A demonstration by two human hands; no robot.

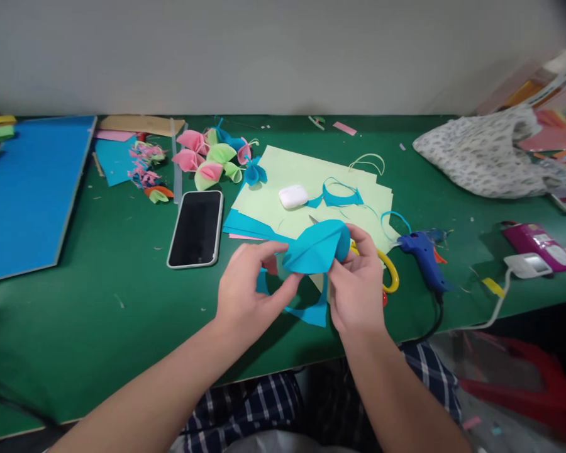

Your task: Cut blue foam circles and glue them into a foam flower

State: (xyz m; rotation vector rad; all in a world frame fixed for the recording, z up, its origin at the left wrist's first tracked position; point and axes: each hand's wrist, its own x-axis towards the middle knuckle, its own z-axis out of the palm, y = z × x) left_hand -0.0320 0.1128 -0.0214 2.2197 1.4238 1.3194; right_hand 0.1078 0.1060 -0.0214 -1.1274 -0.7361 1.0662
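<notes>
A creased blue paper circle (314, 248) is held between both hands above the front of the table. My left hand (252, 283) pinches its left edge between thumb and fingers. On the opposite side, my right hand (361, 283) grips the circle's right edge, where the paper bends up. Beneath my hands lies a curved blue paper offcut (316, 313). Yellow-handled scissors (390, 274) rest partly hidden behind my right hand. Pale green paper sheets (283, 167) spread out behind, bearing a white rounded case (293, 197) and a cut blue paper scrap (342, 196).
Left of the sheets lies a phone (195, 228), with pink, green and blue paper flowers (212, 157) behind it. A blue glue gun (422, 255) with its cord sits at right, near a purple device (542, 245). A blue board (28, 201) covers the far left.
</notes>
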